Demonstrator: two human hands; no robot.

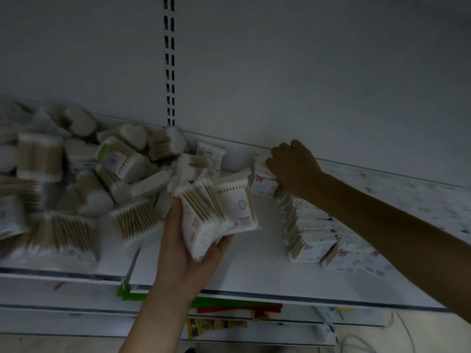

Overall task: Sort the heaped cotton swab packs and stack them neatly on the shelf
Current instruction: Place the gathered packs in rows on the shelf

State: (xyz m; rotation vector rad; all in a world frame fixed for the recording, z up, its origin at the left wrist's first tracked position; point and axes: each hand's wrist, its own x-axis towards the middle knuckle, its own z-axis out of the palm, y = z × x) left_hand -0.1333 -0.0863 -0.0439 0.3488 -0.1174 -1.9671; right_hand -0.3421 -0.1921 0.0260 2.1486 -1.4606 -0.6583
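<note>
Spanning the view, the shelf carries a loose heap left and a tidy row right. The left hand grips several packs as supply; the right hand curls round one pack, apparently seating it at the row's end.

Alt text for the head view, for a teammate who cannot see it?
The left hand grips a bundle of cotton swab packs above a white shelf, while the right hand holds a single pack at the far end of a neat row on the right. A loose heap of packs lies on the left.
</note>
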